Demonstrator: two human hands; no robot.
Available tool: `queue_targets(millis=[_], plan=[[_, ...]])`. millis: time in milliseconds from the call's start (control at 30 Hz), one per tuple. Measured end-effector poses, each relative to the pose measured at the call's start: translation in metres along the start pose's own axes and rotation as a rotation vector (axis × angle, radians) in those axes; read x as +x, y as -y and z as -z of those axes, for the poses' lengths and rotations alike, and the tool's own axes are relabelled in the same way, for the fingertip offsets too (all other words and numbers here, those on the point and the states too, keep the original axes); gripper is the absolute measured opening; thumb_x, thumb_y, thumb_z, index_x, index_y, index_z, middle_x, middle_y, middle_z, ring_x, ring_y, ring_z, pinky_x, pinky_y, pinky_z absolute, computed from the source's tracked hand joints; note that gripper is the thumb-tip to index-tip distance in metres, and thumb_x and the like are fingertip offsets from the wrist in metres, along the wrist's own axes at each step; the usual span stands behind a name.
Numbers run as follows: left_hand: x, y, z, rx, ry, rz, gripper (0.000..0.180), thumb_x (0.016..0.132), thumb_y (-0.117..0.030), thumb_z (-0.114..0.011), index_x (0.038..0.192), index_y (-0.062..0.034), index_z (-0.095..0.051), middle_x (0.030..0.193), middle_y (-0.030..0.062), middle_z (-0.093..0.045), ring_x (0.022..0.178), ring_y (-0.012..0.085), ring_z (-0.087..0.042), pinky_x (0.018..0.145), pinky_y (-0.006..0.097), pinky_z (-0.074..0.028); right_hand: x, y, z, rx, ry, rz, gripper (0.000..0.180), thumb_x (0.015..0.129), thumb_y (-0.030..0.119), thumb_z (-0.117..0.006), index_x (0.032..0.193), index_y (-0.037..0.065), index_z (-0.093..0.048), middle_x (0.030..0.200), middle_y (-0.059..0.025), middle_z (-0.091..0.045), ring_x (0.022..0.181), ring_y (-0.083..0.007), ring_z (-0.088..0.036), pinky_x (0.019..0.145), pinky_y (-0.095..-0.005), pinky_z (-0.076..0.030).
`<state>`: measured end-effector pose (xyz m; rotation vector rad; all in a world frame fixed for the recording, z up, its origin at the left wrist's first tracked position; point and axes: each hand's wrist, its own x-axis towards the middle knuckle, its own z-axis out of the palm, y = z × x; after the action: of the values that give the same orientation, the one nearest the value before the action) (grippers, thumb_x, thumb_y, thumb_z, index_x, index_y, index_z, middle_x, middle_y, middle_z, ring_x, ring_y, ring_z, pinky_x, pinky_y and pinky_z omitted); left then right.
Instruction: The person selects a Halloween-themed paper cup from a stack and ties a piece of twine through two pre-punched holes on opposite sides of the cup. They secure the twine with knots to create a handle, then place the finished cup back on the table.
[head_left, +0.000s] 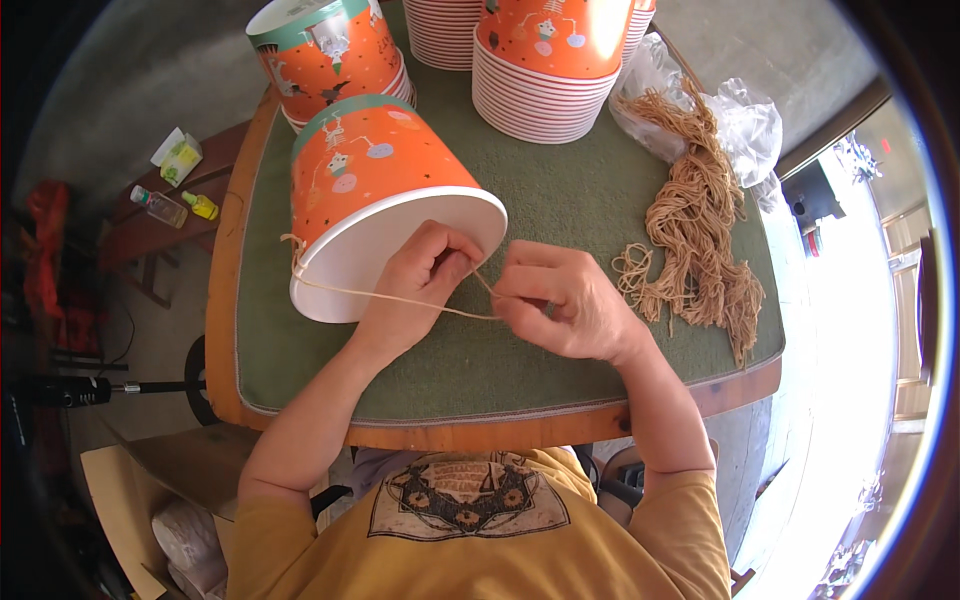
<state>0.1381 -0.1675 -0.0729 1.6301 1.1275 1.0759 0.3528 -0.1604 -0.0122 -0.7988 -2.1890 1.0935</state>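
An orange paper bucket (385, 165) with a green band and printed figures lies tilted on the table, its white open mouth toward me. A tan cord (400, 298) is fastened at the left of its rim and runs across the mouth to my hands. At the rim's right side, my left hand (420, 275) is closed in a pinch, with the cord at its fingertips. Just right of it, my right hand (563, 300) is closed round the cord. A short stretch of cord spans the gap between the two hands. The fingertips partly hide the cord's end.
Stacked orange buckets (545, 85) stand at the back, with another stack (325, 55) at the back left. A tan cord bundle (695, 220) lies on the right beside a clear plastic bag (745, 125). Green cloth (440, 385) covers the wooden table; bottles (160, 207) sit on a bench at left.
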Motion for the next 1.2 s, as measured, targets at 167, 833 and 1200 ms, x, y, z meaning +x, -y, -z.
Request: queue_targets(millis=[167,833,1200], plan=[[0.002,-0.001,-0.003,0.115,0.015,-0.06,0.011,0.095,-0.001,-0.058,0.105,-0.0046,-0.057,0.097,0.0067,-0.06,0.087,0.018,-0.06,0.078,0.032,-0.049,0.003,-0.009,-0.02,-0.229,-0.105,0.327,0.004,0.082,0.006,-0.067,0.084,0.004,-0.065,0.088,-0.0065,-0.062,0.074,-0.0259,-0.064,0.062,-0.035,-0.054],[0.003,-0.01,0.006,0.196,0.142,0.066,0.013,0.097,-0.012,-0.064,0.101,-0.0018,-0.057,0.091,0.0028,-0.06,0.083,0.0111,-0.055,0.076,0.028,-0.048,0.004,-0.016,-0.013,-0.267,-0.374,0.179,0.014,0.091,0.018,-0.068,0.099,0.006,-0.068,0.085,-0.0093,-0.071,0.069,-0.0255,-0.07,0.061,-0.0338,-0.056],[0.018,-0.008,0.001,-0.079,0.152,0.147,0.014,0.102,-0.017,-0.06,0.104,-0.003,-0.059,0.094,-0.0006,-0.06,0.086,0.01,-0.054,0.078,0.026,-0.046,0.001,-0.034,-0.026,-0.52,-0.329,0.143,0.024,0.086,0.014,-0.072,0.106,0.01,-0.058,0.079,-0.0068,-0.066,0.07,-0.0234,-0.069,0.059,-0.036,-0.056]])
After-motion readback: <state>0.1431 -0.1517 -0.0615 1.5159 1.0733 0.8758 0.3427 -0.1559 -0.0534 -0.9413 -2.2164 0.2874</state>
